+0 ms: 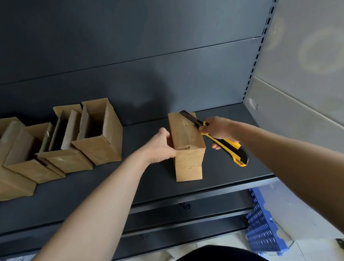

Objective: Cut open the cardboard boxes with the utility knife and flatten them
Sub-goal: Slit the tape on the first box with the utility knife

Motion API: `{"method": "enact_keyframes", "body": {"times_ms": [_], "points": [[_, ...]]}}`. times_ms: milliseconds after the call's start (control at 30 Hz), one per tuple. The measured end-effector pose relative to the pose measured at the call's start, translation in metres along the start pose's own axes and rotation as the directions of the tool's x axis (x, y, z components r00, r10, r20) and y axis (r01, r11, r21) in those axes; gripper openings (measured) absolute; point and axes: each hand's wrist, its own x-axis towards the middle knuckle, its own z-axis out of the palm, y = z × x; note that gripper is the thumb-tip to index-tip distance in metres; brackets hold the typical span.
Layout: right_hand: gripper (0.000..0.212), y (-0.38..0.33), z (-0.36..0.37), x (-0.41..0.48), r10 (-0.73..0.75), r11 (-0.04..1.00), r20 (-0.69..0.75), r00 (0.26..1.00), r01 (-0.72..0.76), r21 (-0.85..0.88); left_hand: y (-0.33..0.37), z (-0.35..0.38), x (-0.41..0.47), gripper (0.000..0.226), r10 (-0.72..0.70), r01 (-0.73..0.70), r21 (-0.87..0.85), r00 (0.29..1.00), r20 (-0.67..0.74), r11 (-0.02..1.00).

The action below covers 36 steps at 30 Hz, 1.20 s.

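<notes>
A closed cardboard box (188, 150) stands on the dark shelf (130, 187), right of centre. My left hand (160, 146) grips its left side near the top. A yellow and black utility knife (225, 142) is held in my right hand (219, 130), and its blade lies across the box's top face toward the far right edge. To the left, several opened boxes (99, 136) stand in a row with their flaps up.
The shelf's front edge (176, 198) runs just below the box, with lower shelf rails beneath. A slotted upright (263, 35) and grey wall panel bound the right side. A blue perforated crate (262, 226) sits on the floor at lower right.
</notes>
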Motion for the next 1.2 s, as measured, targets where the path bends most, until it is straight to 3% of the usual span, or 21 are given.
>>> {"method": "enact_keyframes", "body": {"times_ms": [33,100,200,267,367,500,733,800,967,1200], "points": [[0.020,0.001,-0.002,0.000,-0.007,1.000,-0.002,1.000,0.007,-0.018,-0.001,-0.001,0.003,0.060,0.025,-0.027,-0.045,0.999,-0.038,0.999],[0.019,0.000,-0.004,-0.001,-0.015,0.998,-0.016,1.000,0.014,-0.061,0.001,-0.003,0.010,0.076,0.084,-0.090,-0.068,0.992,-0.090,0.994],[0.020,-0.003,-0.004,-0.004,-0.007,0.996,-0.051,0.999,0.002,-0.094,0.006,-0.008,0.017,0.100,0.167,-0.158,0.152,0.985,-0.047,0.976],[0.021,-0.005,-0.003,-0.005,0.004,0.992,-0.083,0.997,-0.014,-0.124,0.008,-0.010,0.022,0.087,0.213,-0.195,0.263,0.976,-0.042,0.945],[0.022,-0.004,-0.005,-0.005,0.013,0.985,-0.147,0.989,-0.038,-0.167,0.010,-0.012,0.027,0.069,0.266,-0.245,0.249,0.963,-0.050,0.937],[0.026,0.001,-0.011,-0.014,-0.029,0.945,-0.203,0.979,-0.040,-0.325,0.019,-0.007,0.026,0.064,0.291,-0.281,0.281,0.957,0.008,0.918],[0.016,0.002,-0.026,-0.040,-0.091,0.792,-0.195,0.977,-0.048,-0.609,0.031,0.009,0.032,0.103,0.276,-0.288,0.293,0.958,0.083,0.912],[0.016,0.003,-0.028,-0.045,-0.111,0.758,-0.192,0.975,-0.041,-0.651,0.036,0.013,0.032,0.104,0.261,-0.285,0.329,0.958,0.117,0.900],[0.042,0.010,-0.035,-0.053,-0.156,0.662,-0.185,0.970,-0.036,-0.749,0.041,0.012,0.035,0.097,0.270,-0.310,0.350,0.950,0.159,0.884],[0.038,0.007,-0.037,-0.063,-0.186,0.594,-0.179,0.966,-0.035,-0.804,0.046,0.014,0.036,0.095,0.296,-0.338,0.394,0.941,0.165,0.855]]}}
